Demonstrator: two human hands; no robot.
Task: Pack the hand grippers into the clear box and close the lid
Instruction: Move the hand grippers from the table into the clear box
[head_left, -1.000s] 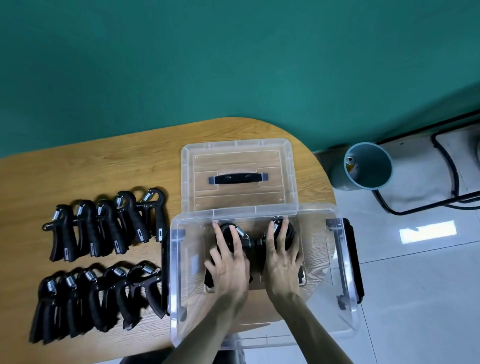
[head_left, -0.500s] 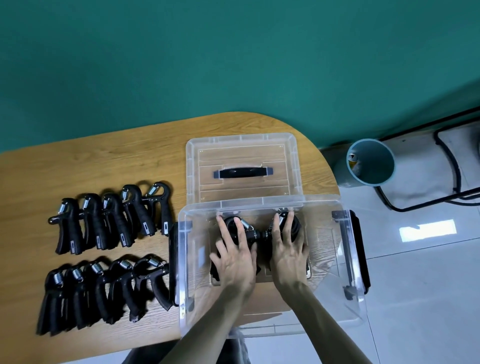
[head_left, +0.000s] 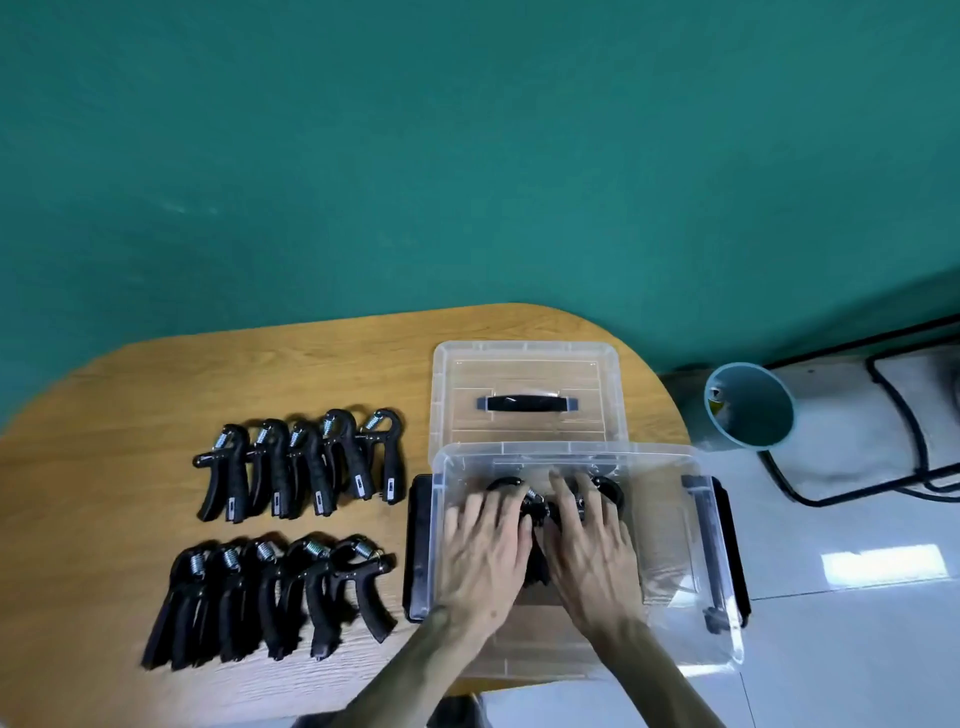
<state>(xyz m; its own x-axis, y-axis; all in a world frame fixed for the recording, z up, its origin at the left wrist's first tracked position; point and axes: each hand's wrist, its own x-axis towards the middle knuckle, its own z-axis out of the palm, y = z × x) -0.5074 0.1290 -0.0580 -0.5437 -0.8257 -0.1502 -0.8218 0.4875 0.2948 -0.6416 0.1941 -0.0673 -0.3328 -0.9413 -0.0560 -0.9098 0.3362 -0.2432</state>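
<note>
The clear box (head_left: 571, 448) stands at the table's right end, with its lid (head_left: 524, 371) lying flat just behind it. Both my hands are inside the box, palms down and fingers spread. My left hand (head_left: 488, 545) lies flat on one black hand gripper (head_left: 501, 484), and my right hand (head_left: 589, 535) lies flat on another hand gripper (head_left: 607, 488). Most of those two is hidden under my hands. Left of the box, several hand grippers form a far row (head_left: 306, 467) and a near row (head_left: 270, 597).
The wooden table (head_left: 156, 395) ends in a rounded edge right behind the lid. Black latches (head_left: 415, 545) hang at both short sides of the box. A blue-grey bin (head_left: 748, 405) and black cables sit on the floor to the right. A green wall rises behind.
The view has shifted, so everything sits further right and lower in frame. My hands stay flat on the two grippers in the box; the rows on the table have not moved.
</note>
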